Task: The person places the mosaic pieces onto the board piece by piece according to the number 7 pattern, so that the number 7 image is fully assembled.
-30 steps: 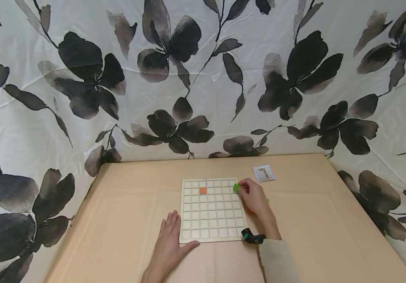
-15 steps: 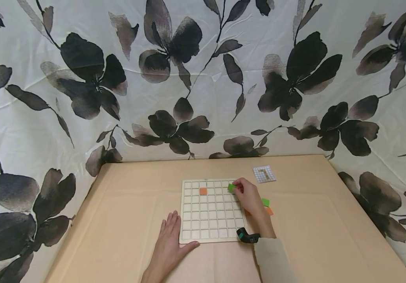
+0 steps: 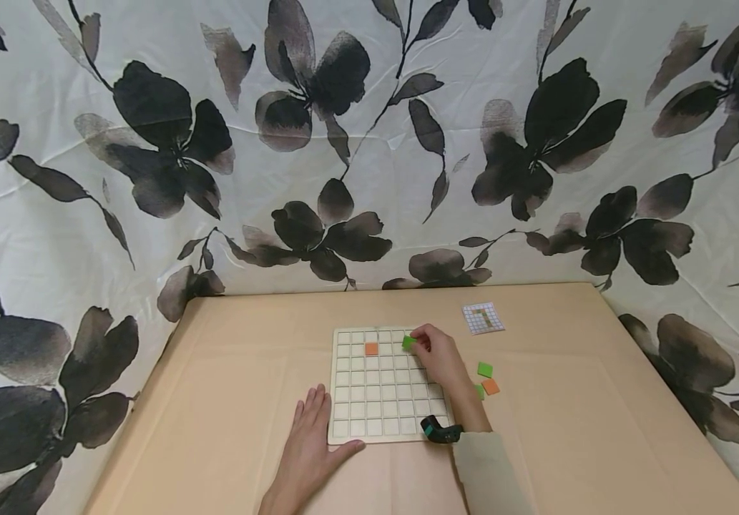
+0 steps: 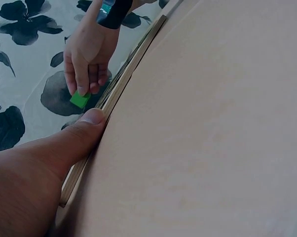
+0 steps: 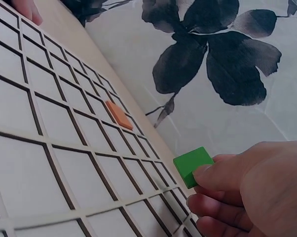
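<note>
A pale grid board (image 3: 375, 400) with raised square cells lies on the table. One orange tile (image 3: 371, 349) sits in a cell of its second row from the back, seen also in the right wrist view. My right hand (image 3: 438, 356) pinches a green square tile (image 5: 192, 164) between thumb and fingers, held over the board's back right part. My left hand (image 3: 307, 440) lies at the board's front left corner, fingers straight along the left side, with the thumb (image 4: 93, 117) touching the front edge.
Right of the board lie a loose green tile (image 3: 485, 370) and an orange tile (image 3: 490, 386), with another green tile (image 3: 479, 391) partly behind the right forearm. A small printed grid card (image 3: 483, 318) lies behind them. Floral cloth (image 3: 343, 143) hangs beyond the table's back edge.
My right hand has moved left with the green tile, from the board's right edge to over its back cells. The loose tiles at the right have come into view. My left hand stays put.
</note>
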`<state>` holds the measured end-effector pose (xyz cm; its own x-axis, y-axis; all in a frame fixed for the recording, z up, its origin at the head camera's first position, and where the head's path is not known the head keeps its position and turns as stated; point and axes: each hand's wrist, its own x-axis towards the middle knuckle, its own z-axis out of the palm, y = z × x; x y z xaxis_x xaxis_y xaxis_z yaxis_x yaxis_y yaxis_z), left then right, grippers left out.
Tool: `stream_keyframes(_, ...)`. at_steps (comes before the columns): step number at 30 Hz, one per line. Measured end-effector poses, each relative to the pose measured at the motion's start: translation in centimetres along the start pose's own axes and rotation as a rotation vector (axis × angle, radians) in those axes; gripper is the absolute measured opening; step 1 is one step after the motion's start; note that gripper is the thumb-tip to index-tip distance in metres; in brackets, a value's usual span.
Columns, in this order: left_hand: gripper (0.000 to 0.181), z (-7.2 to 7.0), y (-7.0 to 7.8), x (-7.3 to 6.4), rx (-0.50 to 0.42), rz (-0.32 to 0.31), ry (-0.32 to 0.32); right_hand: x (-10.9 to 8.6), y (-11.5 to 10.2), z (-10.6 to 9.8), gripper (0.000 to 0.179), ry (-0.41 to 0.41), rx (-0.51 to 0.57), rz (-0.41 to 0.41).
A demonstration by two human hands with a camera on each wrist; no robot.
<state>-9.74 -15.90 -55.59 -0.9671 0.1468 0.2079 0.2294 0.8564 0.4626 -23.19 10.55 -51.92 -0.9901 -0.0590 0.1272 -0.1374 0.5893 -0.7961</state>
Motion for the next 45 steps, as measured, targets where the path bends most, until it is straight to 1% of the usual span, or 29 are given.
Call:
stream_keyframes(10, 0.107, -0.1, -0.1, -0.1, 0.003, -0.002, -0.007, 0.1, -0.8, 1.2, 0.012, -0.028, -0.025, 0.001)
stream_keyframes(16, 0.107, -0.2, -0.1, 0.0, -0.005, -0.003, -0.012, 0.1, -0.9, 1.8, 0.012, -0.042, -0.035, -0.021)
stream_keyframes(20, 0.107, -0.3, 0.1, 0.0, -0.003, -0.006, -0.014, 0.1, -1.0, 2.3, 0.012, -0.044, -0.051, -0.020)
stream_keyframes(24, 0.107, -0.3, 0.1, 0.0, 0.000, 0.000, -0.007, 0.1, -1.2, 2.8, 0.012, -0.040, -0.062, -0.033)
stream_keyframes(32, 0.105, -0.3, 0.1, 0.0, 0.013, 0.012, -0.002, 0.1, -1.2, 3.6, 0.012, -0.023, -0.096, -0.028)
stream_keyframes(41, 0.105, -0.3, 0.0, 0.2, 0.031, 0.016, -0.017, 0.2, -1.0, 4.2, 0.015, -0.002, -0.140, -0.078)
stream_keyframes(45, 0.105, -0.3, 0.1, 0.0, 0.026, 0.013, 0.004, 0.2, -0.9, 4.4, 0.015, 0.000, -0.155, -0.083)
